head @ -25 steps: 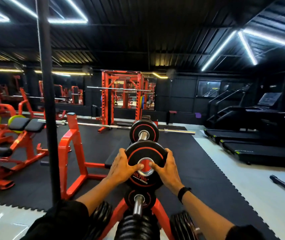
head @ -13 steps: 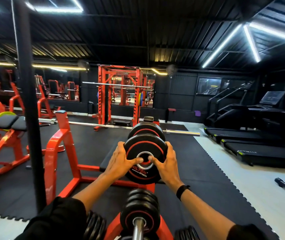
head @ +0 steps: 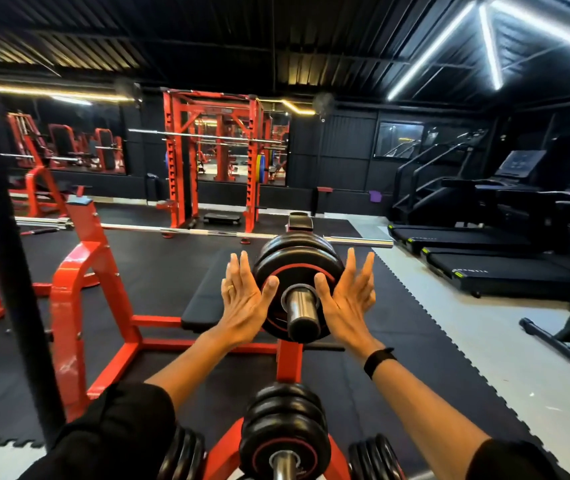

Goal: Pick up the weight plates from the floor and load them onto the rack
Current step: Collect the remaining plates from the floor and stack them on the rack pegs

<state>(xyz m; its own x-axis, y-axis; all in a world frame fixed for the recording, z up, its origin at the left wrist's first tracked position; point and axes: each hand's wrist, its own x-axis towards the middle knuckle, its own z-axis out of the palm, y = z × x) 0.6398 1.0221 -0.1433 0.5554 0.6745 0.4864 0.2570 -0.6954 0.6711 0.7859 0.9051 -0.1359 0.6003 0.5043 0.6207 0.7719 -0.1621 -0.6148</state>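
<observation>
Both of my hands are flanking the weight plate [head: 278,271], palms facing inward with the fingers straight and fanned upward. Neither one is gripping it. My left hand [head: 242,299] is pressing its thumb pad against the plate's face on the left side of the hub, and my right hand [head: 347,299] is doing the same with its thumb on the right side. I am wearing a ring on a left finger and a black band [head: 379,362] on my right wrist.

That plate is sitting on the upper peg [head: 302,311] of the red rack [head: 288,360], threaded over a thick chrome sleeve whose end is sticking out toward me. It is round, black and rubbery-looking, with a red ring circling the face and a metal collar at the centre hole. White lettering is showing low on the face, too cut off by the peg to read. Behind it, more black plates of similar size are stacking along the same peg, their rims touching.

Lower down, a second peg is carrying another stack of black plates [head: 283,431], the nearest one also red-ringed. Further plate stacks are hanging on either side at the bottom edge. Beyond the rack, a black bench pad [head: 207,299] and a long chrome barbell [head: 228,233] are lying across the dark floor mats.
</observation>
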